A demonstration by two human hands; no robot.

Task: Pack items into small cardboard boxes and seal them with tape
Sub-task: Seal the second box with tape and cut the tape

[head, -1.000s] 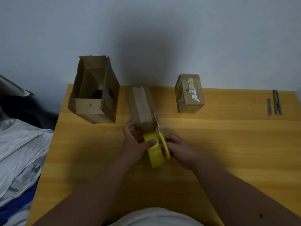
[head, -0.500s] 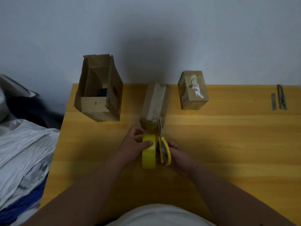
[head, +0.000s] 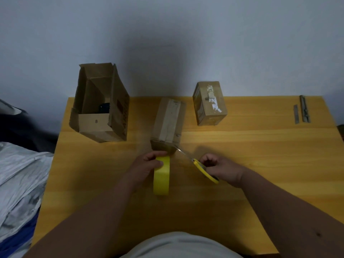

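Note:
A small closed cardboard box (head: pixel 168 121) with a tape strip along its top lies in the middle of the wooden table (head: pixel 260 155). Just in front of it, my left hand (head: pixel 147 166) grips a yellow tape roll (head: pixel 161 178) standing on edge. My right hand (head: pixel 220 169) holds yellow-handled scissors (head: pixel 202 168); their blades point at the box's near right corner. A second sealed box (head: pixel 209 102) stands at the back right of the first.
A larger open cardboard box (head: pixel 101 108) with a dark item inside stands at the back left. Two thin metal strips (head: pixel 301 112) lie at the far right. Crumpled grey and blue fabric (head: pixel 20 183) sits off the table's left edge. A wall runs behind.
The taped box has turned and shifted right. My right hand has moved right with the scissors, away from the tape roll, and the roll now stands apart from the box.

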